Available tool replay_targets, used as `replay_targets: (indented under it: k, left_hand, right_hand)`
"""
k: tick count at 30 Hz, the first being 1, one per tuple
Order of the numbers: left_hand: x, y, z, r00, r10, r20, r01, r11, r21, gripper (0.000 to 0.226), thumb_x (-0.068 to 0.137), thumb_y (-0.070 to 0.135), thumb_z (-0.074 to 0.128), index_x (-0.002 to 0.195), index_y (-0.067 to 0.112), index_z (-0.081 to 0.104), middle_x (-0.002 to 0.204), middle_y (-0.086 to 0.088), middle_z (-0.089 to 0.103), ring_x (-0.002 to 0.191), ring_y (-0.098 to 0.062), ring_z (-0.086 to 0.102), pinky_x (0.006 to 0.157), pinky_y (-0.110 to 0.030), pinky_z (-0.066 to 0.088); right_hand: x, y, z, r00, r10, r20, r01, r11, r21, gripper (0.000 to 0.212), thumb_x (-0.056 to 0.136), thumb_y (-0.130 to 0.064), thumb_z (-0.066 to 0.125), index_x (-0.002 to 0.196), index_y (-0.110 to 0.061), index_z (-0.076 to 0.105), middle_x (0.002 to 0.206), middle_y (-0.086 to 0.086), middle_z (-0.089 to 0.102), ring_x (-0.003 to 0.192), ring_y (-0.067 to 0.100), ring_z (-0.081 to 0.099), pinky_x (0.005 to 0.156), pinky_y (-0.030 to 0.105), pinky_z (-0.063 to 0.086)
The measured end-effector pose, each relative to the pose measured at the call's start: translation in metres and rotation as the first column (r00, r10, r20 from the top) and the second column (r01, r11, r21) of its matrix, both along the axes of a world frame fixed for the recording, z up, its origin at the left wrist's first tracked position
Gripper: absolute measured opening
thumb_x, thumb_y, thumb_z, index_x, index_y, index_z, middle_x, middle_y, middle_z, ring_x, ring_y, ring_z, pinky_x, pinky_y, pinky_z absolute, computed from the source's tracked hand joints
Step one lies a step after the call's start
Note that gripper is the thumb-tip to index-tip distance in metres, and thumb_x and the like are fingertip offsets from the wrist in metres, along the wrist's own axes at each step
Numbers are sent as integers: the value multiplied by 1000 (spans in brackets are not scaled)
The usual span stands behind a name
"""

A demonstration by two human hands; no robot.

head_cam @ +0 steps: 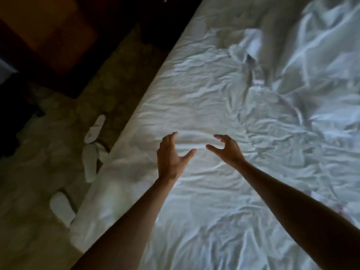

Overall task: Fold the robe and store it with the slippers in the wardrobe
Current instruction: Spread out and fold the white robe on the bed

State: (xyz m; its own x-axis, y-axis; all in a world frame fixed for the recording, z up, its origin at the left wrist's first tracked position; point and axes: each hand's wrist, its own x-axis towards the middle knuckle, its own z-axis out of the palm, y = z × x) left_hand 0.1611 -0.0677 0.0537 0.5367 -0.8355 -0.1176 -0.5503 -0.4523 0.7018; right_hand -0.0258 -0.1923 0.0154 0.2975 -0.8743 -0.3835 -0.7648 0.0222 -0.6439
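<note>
Early step: left hand [171,154] and right hand [227,148] hover empty, fingers apart, over the rumpled bed [194,201]; next, grab the white robe [253,61], slippers [91,149] wait on floor.

white bed sheet [204,106], white slippers [91,145]

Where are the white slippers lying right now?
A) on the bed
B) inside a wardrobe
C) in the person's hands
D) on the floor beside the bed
D: the slippers lie on the dim floor left of the bed; the left hand and right hand are open and hold nothing.
</note>
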Motion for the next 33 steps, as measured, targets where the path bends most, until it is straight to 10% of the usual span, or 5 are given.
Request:
replay_targets:
  k: [10,28,33]
  left_hand:
    - [-166,-185,-65,891,-432,-142,453,872,189,87,80,43,79,150,16,35,145,-11,41,134,-29,41,109,-41,37]
    - [-344,-505,-81,751,-561,348,533,826,181,97,85,42,73,156,7,17,152,-14,30,134,-31,38,99,-40,43]
    - [-322,-531,-76,839,-459,290,473,881,27,29,92,13,57,120,11,65,121,-12,66,115,-32,60,92,-37,47]
  right_hand:
    - [-211,-89,-15,886,-400,-234,310,887,-341,51,84,-40,72,128,-17,62,130,6,60,121,29,56,97,44,49]
    - [-268,-347,-36,860,-421,-287,154,752,-641,55,82,-35,72,132,-19,55,129,4,52,116,26,49,93,37,44]
    - [-249,-395,-49,865,-402,-298,158,785,-600,86,78,-36,77,150,-18,33,143,7,40,123,28,44,97,38,44]
